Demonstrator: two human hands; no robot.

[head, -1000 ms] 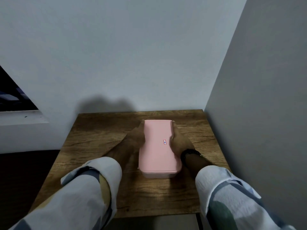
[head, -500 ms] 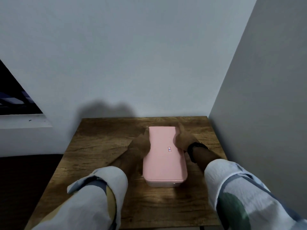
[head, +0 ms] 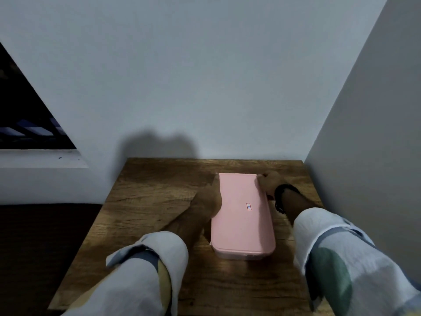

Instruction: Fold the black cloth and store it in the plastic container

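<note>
We see a wooden surface (head: pixel 145 201) with dark grain, pushed into a corner where a pale back wall (head: pixel 205 76) meets a grey side wall (head: pixel 376 133) on the right. A soft shadow (head: pixel 157 145) falls on the back wall just above the far edge of the surface. To the left, a dark window (head: pixel 25 115) sits above a white sill (head: pixel 41 158), and below it the floor (head: pixel 45 236) is dark.

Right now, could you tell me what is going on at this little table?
A person stands over a wooden table with both hands on a pink-lidded plastic container. The left hand presses against its left side, and the right hand, with a dark band at the wrist, grips the far right corner. The lid is on. The black cloth is not visible.
</note>
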